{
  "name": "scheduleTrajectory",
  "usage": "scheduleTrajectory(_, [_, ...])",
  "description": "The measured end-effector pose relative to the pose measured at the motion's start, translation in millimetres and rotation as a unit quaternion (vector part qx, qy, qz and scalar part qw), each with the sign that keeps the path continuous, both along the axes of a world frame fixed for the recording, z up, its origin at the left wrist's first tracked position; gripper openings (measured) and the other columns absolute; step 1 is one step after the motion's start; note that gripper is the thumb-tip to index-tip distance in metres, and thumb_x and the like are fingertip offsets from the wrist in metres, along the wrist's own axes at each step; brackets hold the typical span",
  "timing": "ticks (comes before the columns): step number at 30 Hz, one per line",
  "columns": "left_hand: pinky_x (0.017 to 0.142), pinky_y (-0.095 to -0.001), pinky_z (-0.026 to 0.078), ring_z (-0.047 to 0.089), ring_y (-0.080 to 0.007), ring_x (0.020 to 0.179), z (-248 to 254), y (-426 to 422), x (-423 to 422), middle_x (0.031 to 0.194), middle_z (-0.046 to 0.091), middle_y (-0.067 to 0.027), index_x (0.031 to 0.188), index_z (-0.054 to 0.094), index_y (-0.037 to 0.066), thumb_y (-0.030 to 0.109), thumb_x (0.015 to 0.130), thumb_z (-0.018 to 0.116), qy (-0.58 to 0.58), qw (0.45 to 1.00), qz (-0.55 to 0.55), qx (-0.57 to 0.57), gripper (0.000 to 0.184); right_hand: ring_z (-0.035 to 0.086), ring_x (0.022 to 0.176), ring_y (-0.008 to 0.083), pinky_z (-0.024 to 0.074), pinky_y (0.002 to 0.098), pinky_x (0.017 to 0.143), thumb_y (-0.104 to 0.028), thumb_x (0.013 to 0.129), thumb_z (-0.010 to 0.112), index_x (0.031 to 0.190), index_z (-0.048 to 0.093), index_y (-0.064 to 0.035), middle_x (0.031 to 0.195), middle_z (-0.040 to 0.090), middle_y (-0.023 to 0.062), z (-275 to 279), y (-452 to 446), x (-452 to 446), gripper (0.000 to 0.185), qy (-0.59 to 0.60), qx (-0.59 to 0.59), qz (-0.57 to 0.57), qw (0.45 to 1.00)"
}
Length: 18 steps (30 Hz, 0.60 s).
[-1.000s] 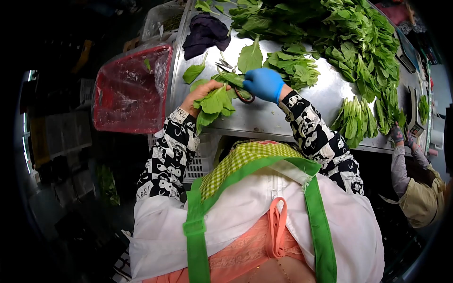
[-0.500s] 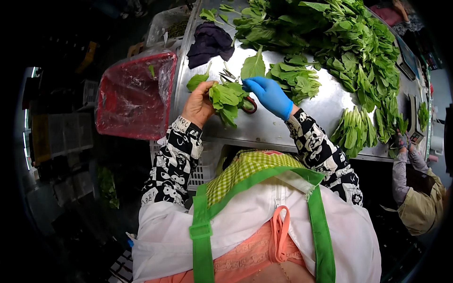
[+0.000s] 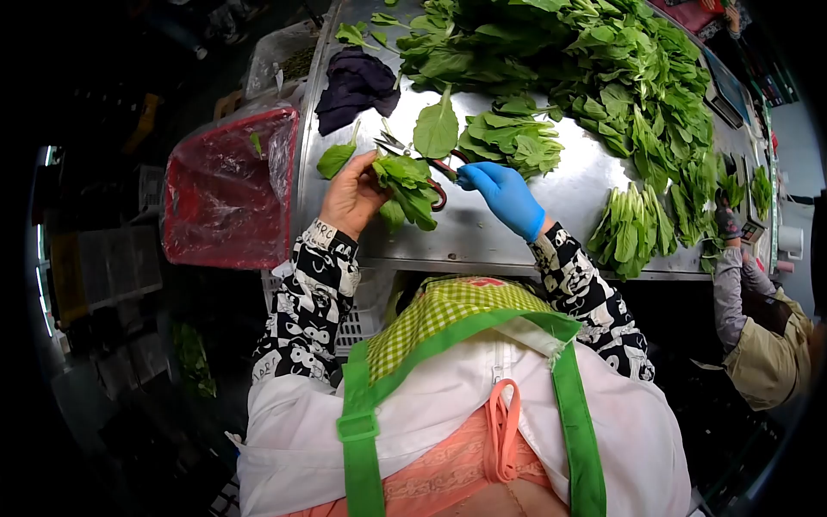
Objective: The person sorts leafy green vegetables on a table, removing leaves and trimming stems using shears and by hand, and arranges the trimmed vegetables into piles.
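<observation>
My bare left hand is closed around a small bunch of leafy greens, raised over the near part of the metal table. My right hand, in a blue glove, is just right of the bunch with its fingertips pinched together; whether they hold anything small is hard to see. Scissors with red and black handles lie behind the bunch, partly covered by leaves, close to my right fingertips. One broad leaf rests beyond them, and another loose leaf is beside my left hand.
A red crate lined with clear plastic stands left of the table. A dark cloth lies at the table's left. Greens are heaped at the back and right, with smaller piles nearer. Another person works at far right.
My right hand has drawn back from the bunch, to the right and toward me, so more of the scissors shows. My left hand keeps the greens. The whole view has shifted slightly.
</observation>
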<state>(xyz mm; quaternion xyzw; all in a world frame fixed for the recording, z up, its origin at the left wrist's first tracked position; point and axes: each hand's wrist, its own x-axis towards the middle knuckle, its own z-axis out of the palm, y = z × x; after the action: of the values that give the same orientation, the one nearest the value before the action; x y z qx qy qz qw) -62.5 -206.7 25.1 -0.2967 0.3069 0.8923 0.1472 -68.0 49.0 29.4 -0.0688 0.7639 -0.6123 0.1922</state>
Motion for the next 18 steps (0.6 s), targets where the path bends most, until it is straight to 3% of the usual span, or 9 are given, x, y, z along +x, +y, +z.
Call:
scheduleTrajectory(6, [0.080,-0.0402,0.047,0.057,-0.0205,0.088,-2,9,-1,0.089,0.059,-0.0051,0.093,0.059,0.007,0.016,0.084,0.064,0.000,0.999,-0.002,-0.034,0.015,0.061,0.084,0.0140,0.0477,0.0262,0.078,-0.029,0.089,0.057,0.105,0.062,0.0034,0.091,0.067,0.0112,12,9,13,0.036,-0.075,-0.056,-0.002,0.996])
scheduleTrajectory(11, [0.077,-0.0378,0.047,0.057,-0.0193,0.088,-6,18,-4,0.091,0.059,-0.0046,0.094,0.058,0.007,0.018,0.086,0.063,-0.004,1.000,0.003,-0.024,0.015,0.061,0.084,0.0140,0.0481,0.0257,0.077,-0.029,0.088,0.060,0.109,0.060,0.0052,0.095,0.066,0.0112,26,-8,18,0.041,-0.011,-0.023,0.033,0.999])
scheduleTrajectory(13, [0.079,-0.0382,0.047,0.056,-0.0195,0.090,-6,19,-3,0.095,0.060,-0.0051,0.096,0.058,0.006,0.019,0.089,0.060,0.056,0.998,-0.021,-0.016,0.016,0.061,0.085,0.0131,0.0480,0.0253,0.077,-0.029,0.087,0.062,0.112,0.059,0.0052,0.095,0.065,0.0098,29,-13,16,0.043,-0.144,-0.112,0.043,0.982])
scheduleTrajectory(14, [0.083,-0.0397,0.046,0.056,-0.0206,0.094,-6,22,-2,0.102,0.060,-0.0067,0.104,0.058,0.006,0.020,0.091,0.056,0.074,0.997,-0.028,0.007,0.019,0.060,0.082,0.0117,0.0478,0.0249,0.074,-0.028,0.086,0.063,0.114,0.057,0.0044,0.093,0.065,0.0076,34,-17,18,0.043,-0.222,-0.175,0.022,0.959])
scheduleTrajectory(18, [0.091,-0.0450,0.042,0.052,-0.0223,0.107,-2,24,4,0.114,0.056,-0.0062,0.121,0.052,0.009,0.024,0.095,0.048,0.135,0.983,-0.077,0.098,0.030,0.059,0.071,0.0111,0.0484,0.0245,0.069,-0.022,0.087,0.061,0.110,0.059,0.0053,0.085,0.065,0.0052,25,-19,18,0.035,-0.196,-0.182,0.031,0.963])
